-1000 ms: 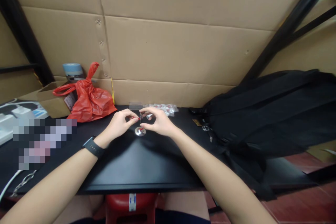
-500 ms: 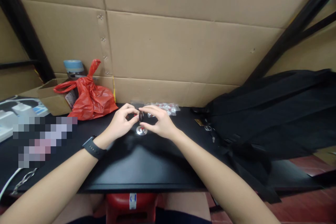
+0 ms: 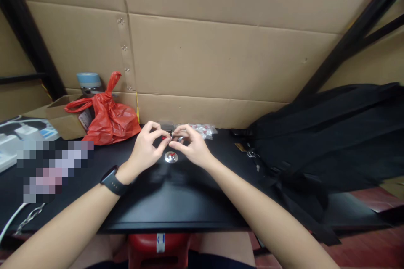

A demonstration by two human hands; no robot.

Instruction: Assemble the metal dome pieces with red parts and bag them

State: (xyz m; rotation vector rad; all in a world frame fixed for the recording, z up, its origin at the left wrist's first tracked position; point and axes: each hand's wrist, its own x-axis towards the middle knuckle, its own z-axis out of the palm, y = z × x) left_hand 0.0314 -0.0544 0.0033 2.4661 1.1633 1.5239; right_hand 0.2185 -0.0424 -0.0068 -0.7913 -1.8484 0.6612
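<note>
My left hand [image 3: 147,146] is closed in a pinch on a small thin metal disc [image 3: 171,135], held nearly edge-on above the table. A bit of red shows beside its fingertips. My right hand [image 3: 192,146] curls in from the other side, thumb and fingers closed about the same disc; its fingertips are partly hidden. Just below the hands, a shiny silver disc [image 3: 171,157] with a domed middle and a red piece on it lies on the black table. Clear plastic packets [image 3: 205,130] with silver and red contents lie behind my right hand.
A red plastic bag [image 3: 110,122] stands at the left beside a cardboard box [image 3: 59,122] and a blue-lidded bottle [image 3: 89,80]. White plugs [image 3: 27,132] are at the far left. A black backpack [image 3: 334,134] and keys [image 3: 251,154] lie at the right.
The held disc has turned from showing its dark face to nearly edge-on. My right fingers have curled in closer around it. The silver disc on the table has stayed put.
</note>
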